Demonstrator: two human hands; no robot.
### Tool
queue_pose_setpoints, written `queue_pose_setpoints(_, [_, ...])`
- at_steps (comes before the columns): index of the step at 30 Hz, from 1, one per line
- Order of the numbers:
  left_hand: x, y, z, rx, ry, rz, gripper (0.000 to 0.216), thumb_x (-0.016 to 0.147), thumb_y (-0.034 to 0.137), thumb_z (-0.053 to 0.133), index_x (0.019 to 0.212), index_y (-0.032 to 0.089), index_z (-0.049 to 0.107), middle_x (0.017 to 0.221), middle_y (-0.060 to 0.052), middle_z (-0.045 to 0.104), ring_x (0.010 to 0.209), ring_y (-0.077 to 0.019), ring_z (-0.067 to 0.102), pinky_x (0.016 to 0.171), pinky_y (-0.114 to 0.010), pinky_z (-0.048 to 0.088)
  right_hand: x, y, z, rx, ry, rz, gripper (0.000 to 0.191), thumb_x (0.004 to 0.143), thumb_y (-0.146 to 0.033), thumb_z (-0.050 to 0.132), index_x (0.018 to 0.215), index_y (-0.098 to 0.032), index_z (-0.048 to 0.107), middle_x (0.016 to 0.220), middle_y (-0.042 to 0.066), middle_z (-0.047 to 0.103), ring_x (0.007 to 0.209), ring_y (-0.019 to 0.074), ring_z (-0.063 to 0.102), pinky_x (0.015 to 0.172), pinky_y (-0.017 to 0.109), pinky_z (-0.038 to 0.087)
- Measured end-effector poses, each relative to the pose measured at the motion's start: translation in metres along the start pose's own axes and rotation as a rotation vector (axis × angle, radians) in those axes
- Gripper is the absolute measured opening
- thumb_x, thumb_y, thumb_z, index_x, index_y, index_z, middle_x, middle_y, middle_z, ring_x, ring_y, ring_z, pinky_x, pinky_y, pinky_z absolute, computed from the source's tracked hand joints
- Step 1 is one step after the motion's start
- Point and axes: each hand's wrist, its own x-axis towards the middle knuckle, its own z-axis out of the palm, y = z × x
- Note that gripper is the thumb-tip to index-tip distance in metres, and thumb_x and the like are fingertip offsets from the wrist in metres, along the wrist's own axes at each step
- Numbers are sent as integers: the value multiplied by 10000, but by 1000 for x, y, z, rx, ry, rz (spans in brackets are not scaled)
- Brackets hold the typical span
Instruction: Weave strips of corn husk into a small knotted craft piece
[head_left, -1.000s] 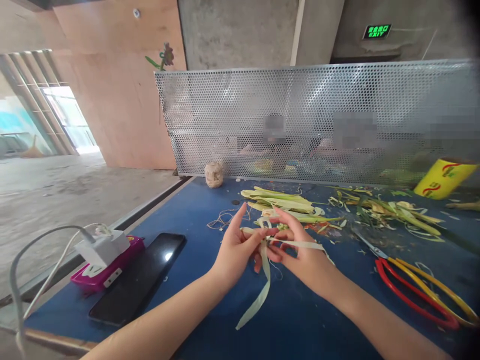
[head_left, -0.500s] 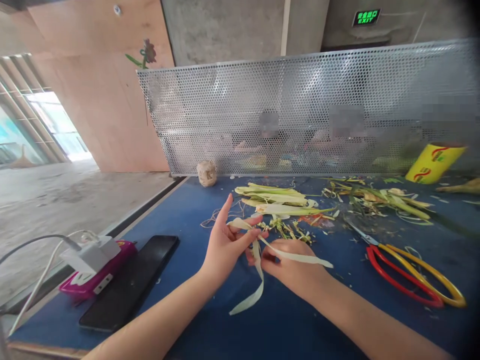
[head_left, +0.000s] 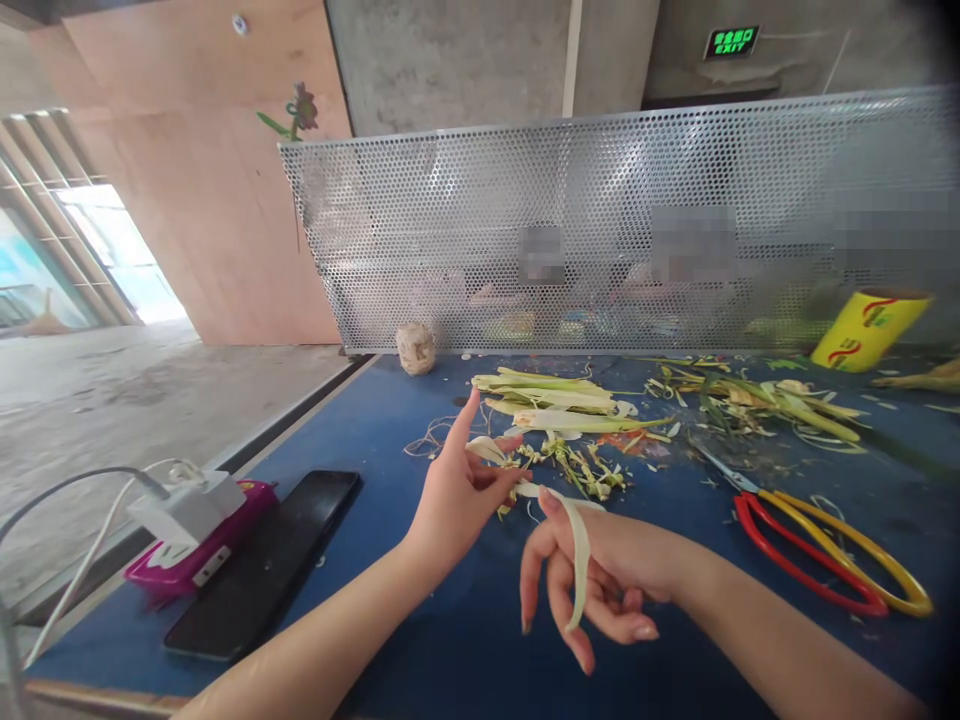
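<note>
My left hand (head_left: 455,490) is closed, pinching a pale, flat husk-like strip (head_left: 491,448) between thumb and fingers, with the index finger pointing up. From there the strip runs right to my right hand (head_left: 600,565), over its thumb, and a loose end (head_left: 580,570) hangs down in front of the fingers. My right hand is turned with its fingers apart, the strip draped across it rather than gripped. Just beyond the hands lie small pale-green knotted bits (head_left: 589,468) and a stack of green-white husk leaves (head_left: 562,395). What the left fingertips cover is partly hidden.
Scissors (head_left: 817,545) with red and yellow handles lie at right. A phone (head_left: 266,565) and a magenta power strip (head_left: 169,570) with a white charger are at left. A twine roll (head_left: 415,348), leaf scraps (head_left: 780,405) and a yellow roll (head_left: 870,330) stand before a perforated metal screen (head_left: 600,180).
My right hand has let its pinch go, turned over and spread its fingers, moving slightly toward me. The strip's end now hangs over it. My left hand keeps its pinch in nearly the same place.
</note>
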Motion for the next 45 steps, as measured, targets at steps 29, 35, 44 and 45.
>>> queue_pose_setpoints(29, [1, 5, -2, -338, -308, -181, 1024, 686, 105, 653, 1377, 248, -88, 863, -101, 691, 811, -289, 659, 492, -301, 548, -5, -4, -33, 255, 592, -573, 198, 733, -264, 644, 905, -165, 646, 776, 22, 624, 585, 56, 525, 490, 163, 404])
queue_pose_setpoints(35, [2, 7, -2, -314, -274, -178, 1071, 633, 125, 702, 1386, 243, -50, 812, -84, 697, 772, -285, 665, 465, -290, 533, -2, -1, -25, -210, 610, -482, 199, 758, -257, 606, 940, -180, 585, 923, 40, 612, 805, 140, 584, 739, 290, 449])
queue_pose_setpoints(44, [4, 9, -5, -160, -192, -209, 1035, 637, 92, 633, 1384, 159, -80, 614, 3, 650, 486, -160, 608, 331, -177, 367, -10, -4, -27, -82, 430, -262, 286, 740, -332, 621, 935, -142, 532, 598, -5, 592, 487, 67, 461, 491, 209, 349])
queue_pose_setpoints(45, [4, 10, -5, -135, -168, -208, 1010, 639, 80, 612, 1386, 156, -64, 619, 5, 648, 491, -155, 604, 330, -173, 355, -9, -4, -26, 2, 418, -235, 296, 731, -362, 623, 901, -138, 532, 564, -11, 581, 473, 68, 461, 486, 210, 347])
